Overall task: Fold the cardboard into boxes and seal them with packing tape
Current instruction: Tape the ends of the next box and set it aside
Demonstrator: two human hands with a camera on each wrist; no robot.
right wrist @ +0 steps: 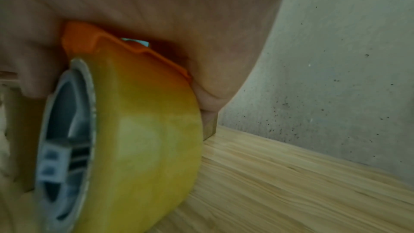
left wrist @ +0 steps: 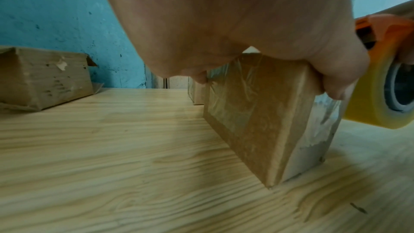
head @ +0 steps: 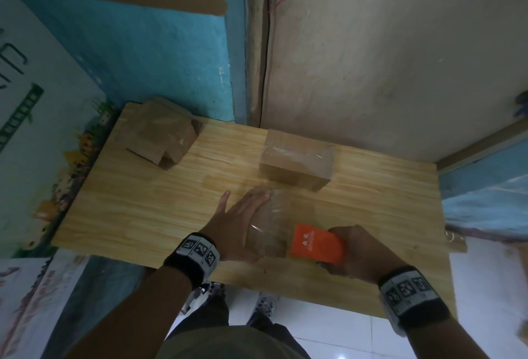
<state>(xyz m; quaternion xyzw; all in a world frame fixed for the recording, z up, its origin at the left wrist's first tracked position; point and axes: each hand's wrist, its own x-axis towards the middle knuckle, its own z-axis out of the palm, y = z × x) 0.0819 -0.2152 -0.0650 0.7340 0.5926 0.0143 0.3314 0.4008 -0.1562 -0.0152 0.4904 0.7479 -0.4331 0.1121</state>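
A small cardboard box point(head: 268, 227) wrapped in clear tape stands near the front of the wooden table point(head: 143, 201). My left hand point(head: 243, 216) lies flat on the box's top with straight fingers; in the left wrist view the palm point(left wrist: 224, 24) presses the box point(left wrist: 257, 112) from above. My right hand point(head: 357, 250) grips an orange tape dispenser point(head: 318, 243) at the box's right end. The yellowish tape roll point(right wrist: 143, 130) fills the right wrist view, under the dispenser's orange cover point(right wrist: 112, 42) and my hand point(right wrist: 156, 3). The roll point(left wrist: 380, 95) also shows beside the box.
A taped, closed box point(head: 297, 160) sits at the back middle of the table. A rougher cardboard box with loose flaps point(head: 163, 136) lies at the back left, also in the left wrist view point(left wrist: 44, 77). A blue wall point(head: 143, 58) and a grey wall point(head: 385, 58) border the table's far side.
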